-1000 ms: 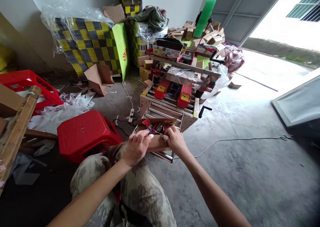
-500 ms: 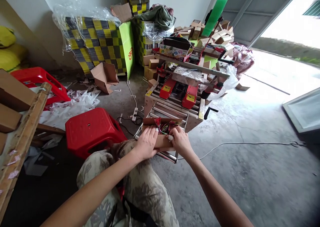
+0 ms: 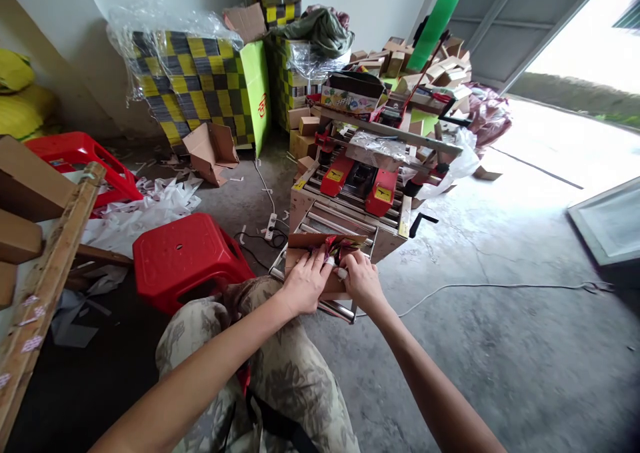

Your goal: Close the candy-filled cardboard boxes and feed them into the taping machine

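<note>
While my left grip [image 3: 306, 285] lies spread over shiny red packets [image 3: 341, 246], my right grip [image 3: 363, 278] curls at the right end of the open brown cardboard box [image 3: 301, 241]; I can't tell if it pinches. I think I'm pressing packets in, and next needs flat, gentle pushes. The box sits on silver metal rollers [image 3: 330, 222], near a red plastic stool [image 3: 175, 260] on a grey concrete floor [image 3: 450, 353].

My pale trousers [image 3: 300, 380] have a grey leaf-like print; a black strap [image 3: 283, 425] crosses my lap. My forearms [image 3: 225, 356] are bare; white wraps [image 3: 342, 274] cover one digit on my left hand [image 3: 306, 283] and right hand [image 3: 364, 281].
</note>
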{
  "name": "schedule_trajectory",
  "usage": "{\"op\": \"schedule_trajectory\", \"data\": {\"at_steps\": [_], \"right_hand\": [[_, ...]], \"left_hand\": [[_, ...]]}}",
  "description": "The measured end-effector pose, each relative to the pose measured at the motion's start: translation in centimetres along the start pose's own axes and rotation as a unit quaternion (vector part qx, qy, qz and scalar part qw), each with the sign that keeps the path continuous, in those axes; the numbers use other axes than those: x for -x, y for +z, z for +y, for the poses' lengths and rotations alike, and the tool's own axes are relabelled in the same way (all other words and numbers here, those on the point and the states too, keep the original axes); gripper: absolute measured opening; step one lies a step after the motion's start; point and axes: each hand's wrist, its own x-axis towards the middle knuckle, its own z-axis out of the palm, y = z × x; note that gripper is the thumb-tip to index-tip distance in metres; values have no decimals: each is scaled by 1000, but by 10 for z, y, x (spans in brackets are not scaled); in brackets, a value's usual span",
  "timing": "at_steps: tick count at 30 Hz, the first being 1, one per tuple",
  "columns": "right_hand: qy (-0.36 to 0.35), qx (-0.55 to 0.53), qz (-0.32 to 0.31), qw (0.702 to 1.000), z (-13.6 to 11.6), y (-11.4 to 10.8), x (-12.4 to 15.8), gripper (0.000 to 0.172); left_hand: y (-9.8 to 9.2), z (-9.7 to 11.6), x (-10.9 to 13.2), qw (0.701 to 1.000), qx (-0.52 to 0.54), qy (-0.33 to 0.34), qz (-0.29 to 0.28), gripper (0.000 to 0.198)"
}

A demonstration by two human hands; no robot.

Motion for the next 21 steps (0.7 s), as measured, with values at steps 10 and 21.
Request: {"op": "schedule_trajectory", "data": {"at_steps": [10,21], "right_hand": [[0,0,11,1000,-2,-1,2,11],[4,-1,6,1000,-2,-2,3,13]], "left_hand": [[2,6,-3,998,10,-26,49,71],[8,19,-3,995,-13,-83,51,73]]}}
